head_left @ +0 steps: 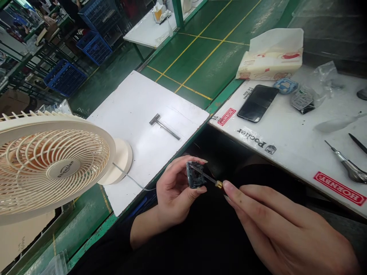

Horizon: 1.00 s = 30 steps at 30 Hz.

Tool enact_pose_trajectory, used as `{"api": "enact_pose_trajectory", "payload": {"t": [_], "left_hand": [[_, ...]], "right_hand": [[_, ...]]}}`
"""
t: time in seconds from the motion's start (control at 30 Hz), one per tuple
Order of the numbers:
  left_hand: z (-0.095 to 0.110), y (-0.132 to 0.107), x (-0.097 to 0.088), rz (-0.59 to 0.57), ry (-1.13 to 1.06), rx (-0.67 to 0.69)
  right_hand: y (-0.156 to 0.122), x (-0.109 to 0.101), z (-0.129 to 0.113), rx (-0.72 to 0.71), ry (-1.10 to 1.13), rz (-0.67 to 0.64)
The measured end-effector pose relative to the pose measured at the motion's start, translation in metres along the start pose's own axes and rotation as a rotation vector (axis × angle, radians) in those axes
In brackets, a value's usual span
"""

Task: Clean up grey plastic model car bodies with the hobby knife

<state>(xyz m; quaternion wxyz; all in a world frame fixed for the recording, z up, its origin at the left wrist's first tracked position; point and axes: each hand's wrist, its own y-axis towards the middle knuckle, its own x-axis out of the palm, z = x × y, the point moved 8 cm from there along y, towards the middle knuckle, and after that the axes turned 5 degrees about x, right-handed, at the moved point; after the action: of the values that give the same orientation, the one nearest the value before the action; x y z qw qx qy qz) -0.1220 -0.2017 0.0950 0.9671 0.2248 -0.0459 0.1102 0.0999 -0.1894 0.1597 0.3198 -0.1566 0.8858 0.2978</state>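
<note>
My left hand (175,191) pinches a small dark square part (196,175) between thumb and fingers, held over my lap below the table edge. My right hand (282,225) is closed round a small screwdriver (207,177) with a brass collar. Its thin tip rests on the face of the square part. Most of the screwdriver's handle is hidden inside my right hand.
A cream desk fan (48,164) stands at the left on a white board (143,126) bearing a metal T-shaped tool (164,125). On the right white sheet (286,145) lie a black phone (257,103), a tissue pack (271,57), plastic bags (312,89) and another screwdriver (348,166).
</note>
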Motion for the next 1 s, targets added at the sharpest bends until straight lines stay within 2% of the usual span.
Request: {"api": "enact_pose_trajectory", "payload": {"t": [0.17, 0.27, 0.37, 0.57, 0.8, 1.0], "left_hand": [[0.004, 0.002, 0.001, -0.013, 0.017, 0.012], [0.005, 0.003, 0.002, -0.02, 0.024, 0.015], [0.006, 0.003, 0.004, -0.025, 0.025, 0.017], [0.01, 0.006, 0.004, -0.042, 0.079, 0.007], [0.012, 0.008, 0.004, -0.053, 0.141, 0.023], [0.012, 0.007, 0.004, -0.055, 0.111, 0.02]], "right_hand": [[0.0, -0.002, 0.001, -0.018, -0.03, 0.029], [-0.002, -0.002, 0.006, 0.03, 0.018, -0.001], [-0.004, -0.001, 0.004, -0.008, 0.051, -0.032], [-0.003, -0.004, 0.001, -0.002, -0.002, 0.038], [-0.007, -0.003, 0.001, -0.04, 0.009, -0.015], [-0.001, -0.001, 0.002, 0.006, 0.004, 0.011]]}}
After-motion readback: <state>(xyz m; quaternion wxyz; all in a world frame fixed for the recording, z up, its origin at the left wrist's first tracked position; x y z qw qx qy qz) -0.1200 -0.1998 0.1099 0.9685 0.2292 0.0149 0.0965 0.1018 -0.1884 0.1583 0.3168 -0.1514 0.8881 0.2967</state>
